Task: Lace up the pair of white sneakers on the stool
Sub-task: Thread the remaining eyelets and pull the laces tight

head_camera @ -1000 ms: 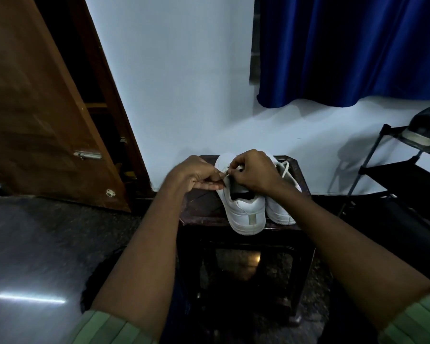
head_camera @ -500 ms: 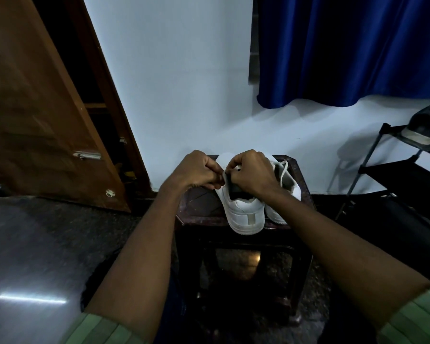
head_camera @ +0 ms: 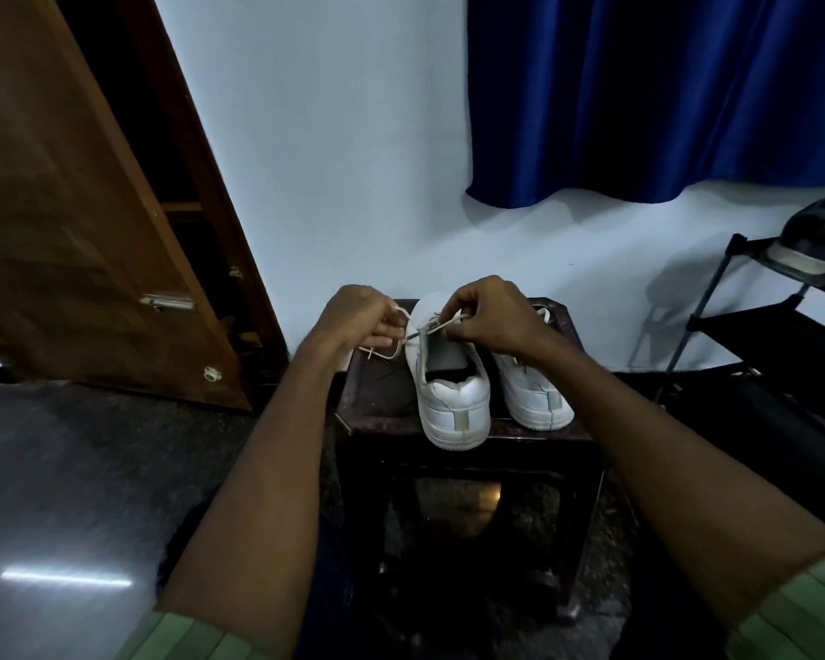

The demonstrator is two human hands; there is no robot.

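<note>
Head view looks down on a white wall point(head_camera: 344, 159) rising beyond both hands, with a deep blue curtain point(head_camera: 653, 92) hanging above and to the right of the right hand. A brown wooden door point(head_camera: 72, 221) leans open far to the left of the left hand, a metal latch point(head_camera: 167, 302) on its face. Dark polished floor point(head_camera: 67, 493) spreads below the left forearm. A black shoe rack point(head_camera: 772, 326) stands well to the right of the right hand, with a dark shoe point(head_camera: 815, 240) on its top shelf.

Under the hands sits a dark wooden stool point(head_camera: 377, 397), its top carrying the pair of white sneakers, heels toward the camera. The left sneaker point(head_camera: 453, 397) lies directly below and between the two hands; the right sneaker point(head_camera: 534, 397) lies just beside it, under the right wrist.

The left hand point(head_camera: 358, 319) has its fingers curled, pinching one end of the white lace point(head_camera: 413, 335), which loops down onto the stool top just below that hand. The right hand point(head_camera: 491, 316) is curled too, its thumb and fingertips pinching the other stretch of the same lace over the left sneaker's eyelets. The lace runs taut between the hands. Green striped sleeves point(head_camera: 791, 612) show at the bottom corners.
</note>
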